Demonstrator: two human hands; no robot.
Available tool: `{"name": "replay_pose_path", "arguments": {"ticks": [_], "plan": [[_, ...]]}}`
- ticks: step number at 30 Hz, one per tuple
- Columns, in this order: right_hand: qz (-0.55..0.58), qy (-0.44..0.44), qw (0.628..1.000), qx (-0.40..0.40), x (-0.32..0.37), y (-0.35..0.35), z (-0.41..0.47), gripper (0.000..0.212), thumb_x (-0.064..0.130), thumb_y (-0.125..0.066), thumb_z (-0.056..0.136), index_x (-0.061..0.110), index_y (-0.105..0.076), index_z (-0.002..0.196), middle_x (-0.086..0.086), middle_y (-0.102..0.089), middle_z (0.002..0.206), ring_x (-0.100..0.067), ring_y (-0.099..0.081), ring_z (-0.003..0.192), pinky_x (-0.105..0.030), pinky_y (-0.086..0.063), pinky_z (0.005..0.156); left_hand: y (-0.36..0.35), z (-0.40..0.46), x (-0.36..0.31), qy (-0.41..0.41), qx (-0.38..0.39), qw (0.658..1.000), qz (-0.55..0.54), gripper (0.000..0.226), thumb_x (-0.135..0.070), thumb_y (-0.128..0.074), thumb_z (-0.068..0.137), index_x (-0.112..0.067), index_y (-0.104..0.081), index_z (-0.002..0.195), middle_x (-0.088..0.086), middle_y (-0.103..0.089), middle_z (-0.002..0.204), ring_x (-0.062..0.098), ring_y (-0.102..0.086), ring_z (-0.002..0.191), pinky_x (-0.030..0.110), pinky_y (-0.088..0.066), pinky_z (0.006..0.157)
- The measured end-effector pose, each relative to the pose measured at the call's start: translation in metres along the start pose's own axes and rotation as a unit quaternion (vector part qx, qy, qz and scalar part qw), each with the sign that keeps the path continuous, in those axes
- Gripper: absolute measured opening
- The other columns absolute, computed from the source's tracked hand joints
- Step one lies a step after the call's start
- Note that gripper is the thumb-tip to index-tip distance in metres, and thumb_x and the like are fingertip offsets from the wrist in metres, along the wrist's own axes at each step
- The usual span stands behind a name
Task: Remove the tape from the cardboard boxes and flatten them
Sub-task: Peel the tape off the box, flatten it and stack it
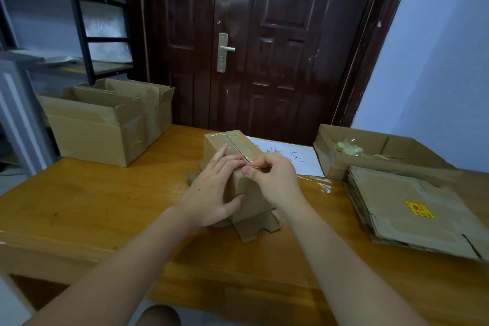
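Wooden table [87,209], 2 open boxes [100,124], small taped box [232,151], white sheet [291,159], flattened cardboard stack [412,206]

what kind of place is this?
Probably a small packing or storeroom: a wooden table by a dark door, open cardboard boxes, a stack of flattened cartons, metal shelving.

Dark brown double door [254,42] straight ahead, lamp glare on it. Pale blue wall [436,61] right, metal shelving [79,21] left, wooden desk [87,206].
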State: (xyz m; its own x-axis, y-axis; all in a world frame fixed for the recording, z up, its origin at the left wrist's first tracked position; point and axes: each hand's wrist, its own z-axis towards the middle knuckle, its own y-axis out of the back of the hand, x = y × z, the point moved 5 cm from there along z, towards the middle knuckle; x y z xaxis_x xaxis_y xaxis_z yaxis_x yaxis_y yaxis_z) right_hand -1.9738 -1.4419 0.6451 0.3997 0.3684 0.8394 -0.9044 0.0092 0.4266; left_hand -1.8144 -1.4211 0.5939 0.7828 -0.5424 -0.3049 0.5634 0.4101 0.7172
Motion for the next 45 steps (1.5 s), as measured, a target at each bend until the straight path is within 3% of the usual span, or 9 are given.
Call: {"name": "replay_pose_path", "arguments": {"ticks": [6,8,13,16,23,31,38,42,45], "plan": [[-0.006,0.004,0.999,-0.043,0.000,0.004,0.002,0.024,0.019,-0.081,0.086,0.031,-0.067,0.071,0.010,-0.071,0.083,-0.006,-0.063,0.085,-0.024,-0.048,0.075,0.001,0.000,-0.001,0.004,0.008,1.000,0.004,0.071,-0.057,-0.063,0.092,-0.029,-0.038,0.152,-0.012,-0.033,0.164,0.010,0.006,0.160,0.048,-0.019,0.123],[-0.108,0.090,0.988,-0.060,0.008,0.004,-0.001,0.019,0.017,-0.077,0.089,0.026,-0.067,0.076,0.008,-0.068,0.084,-0.010,-0.061,0.082,-0.025,-0.047,0.072,0.001,0.000,-0.001,0.003,0.008,1.000,0.005,0.071,-0.057,-0.064,0.092,-0.029,-0.039,0.152,-0.012,-0.034,0.164,0.009,0.006,0.160,0.047,-0.018,0.123],[-0.319,0.341,0.880,-0.086,0.023,-0.004,-0.021,0.011,0.007,-0.074,0.088,0.013,-0.067,0.082,0.000,-0.066,0.078,-0.020,-0.058,0.071,-0.036,-0.049,0.058,0.002,0.000,0.000,0.003,0.000,1.000,-0.006,0.070,-0.056,-0.066,0.089,-0.032,-0.039,0.149,-0.014,-0.035,0.163,0.008,0.003,0.160,0.043,-0.016,0.123],[-0.317,0.352,0.877,-0.077,0.023,0.000,-0.021,0.002,0.014,-0.073,0.091,0.014,-0.074,0.092,0.001,-0.071,0.081,-0.020,-0.062,0.073,-0.037,-0.050,0.066,-0.003,0.001,-0.002,0.021,-0.020,1.000,0.006,0.069,-0.055,-0.067,0.085,-0.030,-0.042,0.145,-0.014,-0.038,0.160,0.007,0.003,0.159,0.039,-0.016,0.123],[-0.363,0.327,0.872,-0.034,0.016,-0.006,-0.024,0.037,0.009,-0.073,0.089,0.014,-0.071,0.125,0.001,-0.076,0.110,-0.024,-0.064,0.101,-0.039,-0.050,0.081,-0.018,0.003,-0.006,0.076,-0.075,0.994,0.014,0.072,-0.065,-0.062,0.087,-0.025,-0.039,0.142,-0.009,-0.040,0.156,0.009,0.002,0.160,0.035,-0.011,0.123],[-0.363,0.250,0.895,0.067,0.005,-0.006,-0.032,0.060,0.042,-0.021,0.101,0.023,-0.044,0.154,0.011,-0.047,0.154,-0.005,-0.034,0.139,-0.026,-0.020,0.111,-0.015,0.002,-0.008,0.071,-0.060,0.995,-0.026,0.072,-0.067,-0.057,0.088,-0.025,-0.040,0.143,-0.010,-0.039,0.158,0.009,0.003,0.160,0.037,-0.018,0.124],[-0.238,0.222,0.941,0.091,-0.005,0.012,-0.012,0.036,0.026,-0.055,0.103,0.032,-0.059,0.139,0.010,-0.065,0.131,-0.010,-0.054,0.120,-0.030,-0.039,0.105,-0.016,0.002,-0.005,0.071,-0.058,0.996,0.009,0.071,-0.061,-0.069,0.086,-0.028,-0.041,0.142,-0.013,-0.038,0.155,0.006,0.007,0.159,0.032,-0.012,0.122],[-0.182,0.247,0.951,0.037,-0.003,0.017,-0.014,0.025,0.010,-0.074,0.090,0.018,-0.078,0.113,0.005,-0.071,0.124,-0.011,-0.061,0.114,-0.020,-0.041,0.102,-0.017,0.002,-0.010,0.103,-0.078,0.992,0.001,0.075,-0.065,-0.075,0.081,-0.027,-0.045,0.137,-0.015,-0.042,0.153,0.009,0.001,0.160,0.032,-0.027,0.116],[-0.195,0.271,0.943,0.016,0.002,0.015,-0.018,0.017,0.003,-0.073,0.088,0.010,-0.079,0.102,0.001,-0.075,0.111,-0.017,-0.066,0.106,-0.034,-0.050,0.098,-0.017,0.003,-0.013,0.131,-0.081,0.988,-0.010,0.073,-0.064,-0.075,0.079,-0.028,-0.046,0.135,-0.016,-0.043,0.153,0.009,0.000,0.160,0.039,-0.040,0.114]]}}
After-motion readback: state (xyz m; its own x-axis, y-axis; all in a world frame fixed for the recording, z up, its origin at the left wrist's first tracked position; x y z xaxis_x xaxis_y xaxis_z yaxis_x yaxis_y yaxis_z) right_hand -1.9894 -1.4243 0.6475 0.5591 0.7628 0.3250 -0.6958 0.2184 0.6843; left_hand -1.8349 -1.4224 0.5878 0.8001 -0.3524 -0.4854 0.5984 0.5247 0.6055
